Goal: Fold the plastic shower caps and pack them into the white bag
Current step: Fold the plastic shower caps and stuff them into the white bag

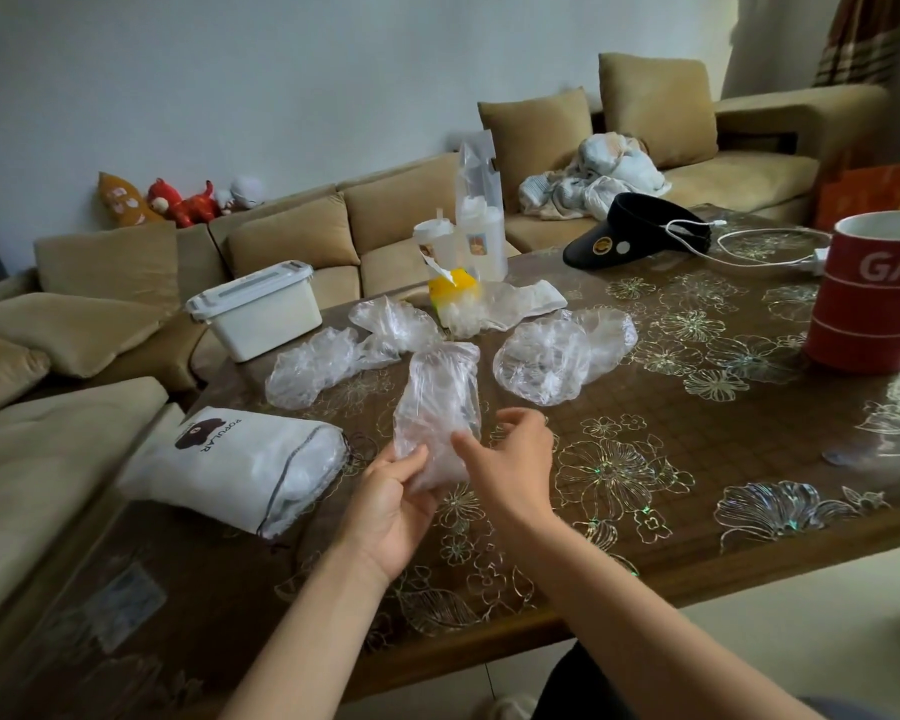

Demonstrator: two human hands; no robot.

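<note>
Plastic so springy may unfold itself: fingers of my left hand [391,506] pinch the folded shower cap [437,407] low, above the counter [661,407] near the white bag [235,465], right hand [513,459] loosely curled beside it.

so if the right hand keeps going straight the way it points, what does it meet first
The folded cap that the left hand holds: the right hand points up and left at it, thumb about at its edge. Beyond it lie the crumpled caps, though depth is unclear.
</note>
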